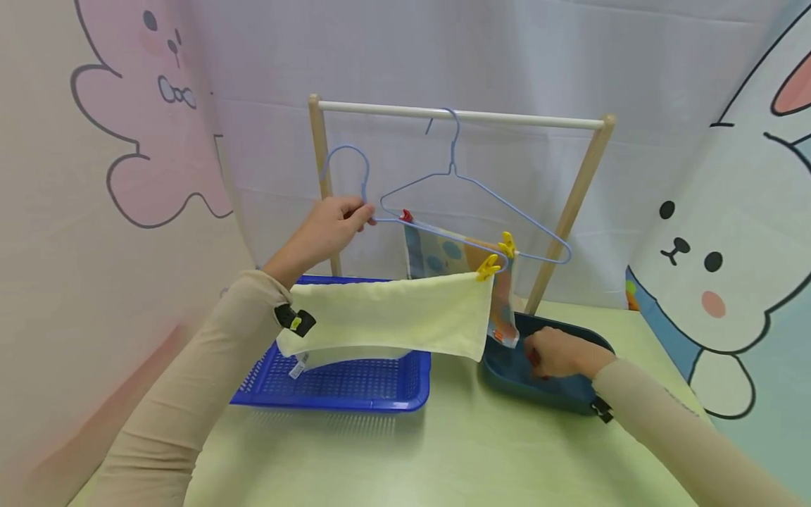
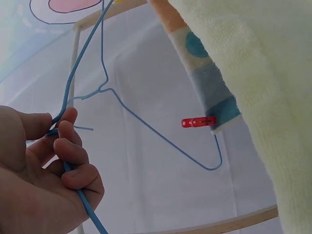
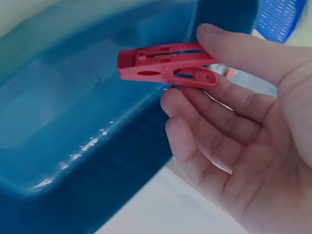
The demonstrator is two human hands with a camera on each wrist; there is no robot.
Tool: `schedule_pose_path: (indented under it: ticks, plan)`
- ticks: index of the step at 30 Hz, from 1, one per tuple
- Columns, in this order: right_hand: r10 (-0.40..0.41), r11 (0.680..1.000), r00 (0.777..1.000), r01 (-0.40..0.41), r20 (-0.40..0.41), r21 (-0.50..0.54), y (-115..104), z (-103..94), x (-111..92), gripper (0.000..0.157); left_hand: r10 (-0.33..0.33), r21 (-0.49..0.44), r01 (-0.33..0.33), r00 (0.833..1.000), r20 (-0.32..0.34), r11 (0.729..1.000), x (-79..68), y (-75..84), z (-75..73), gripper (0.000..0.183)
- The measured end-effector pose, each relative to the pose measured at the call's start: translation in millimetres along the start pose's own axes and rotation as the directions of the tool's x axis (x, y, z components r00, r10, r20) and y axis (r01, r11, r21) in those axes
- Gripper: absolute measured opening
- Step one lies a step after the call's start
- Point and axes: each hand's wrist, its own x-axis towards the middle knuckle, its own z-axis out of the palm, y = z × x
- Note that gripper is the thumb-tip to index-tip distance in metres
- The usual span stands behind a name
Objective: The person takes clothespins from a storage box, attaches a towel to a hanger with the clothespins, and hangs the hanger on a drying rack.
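My left hand (image 1: 326,229) grips a blue wire hanger (image 1: 367,172) just below its hook. A pale yellow towel (image 1: 386,317) hangs from this hanger, with a yellow clothespin (image 1: 488,267) at its right corner. The towel's left end lies behind my left wrist, so its fastening there is hidden. Over the dark teal basin (image 1: 532,400), my right hand (image 1: 564,351) pinches a red clothespin (image 3: 168,63) between thumb and fingers. In the right wrist view the clothespin's jaws are closed, holding nothing.
A second hanger (image 1: 510,205) hangs on the rack's white rail (image 1: 532,120). It carries a patterned cloth (image 1: 450,250) with a red clip (image 1: 407,215) and a yellow clip (image 1: 507,244). Under the towel stands a blue plastic basket (image 1: 380,405), left of the basin on the table (image 1: 405,472).
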Motion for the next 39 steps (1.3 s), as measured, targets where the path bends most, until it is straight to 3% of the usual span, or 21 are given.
schedule_pose_path:
  ticks: [17, 23, 30, 39]
  plan:
    - [-0.143, 0.99, 0.986, 0.143, -0.081, -0.015, -15, -13.5, -4, 0.013, -0.085, 0.006, 0.085, 0.995, 0.058, 0.996, -8.9, -5.3, 10.1, 0.032]
    - [-0.131, 0.991, 0.984, 0.129, -0.119, -0.023, -17, -17.1, -6, 0.014, -0.115, 0.029, 0.113, 0.988, 0.099, 0.993, -11.2, -3.8, 14.9, 0.034]
    - [-0.115, 0.993, 0.984, 0.118, -0.137, 0.015, -33, -27.1, -13, 0.022, -0.132, -0.019, 0.135, 0.984, 0.116, 0.991, -12.6, -2.6, 25.9, 0.034]
    - [-0.203, 0.978, 0.957, 0.207, -0.206, 0.0, -54, -41.8, -20, 0.02, -0.171, -0.057, 0.179, 0.977, 0.127, 0.982, -11.0, -4.2, 30.4, 0.035]
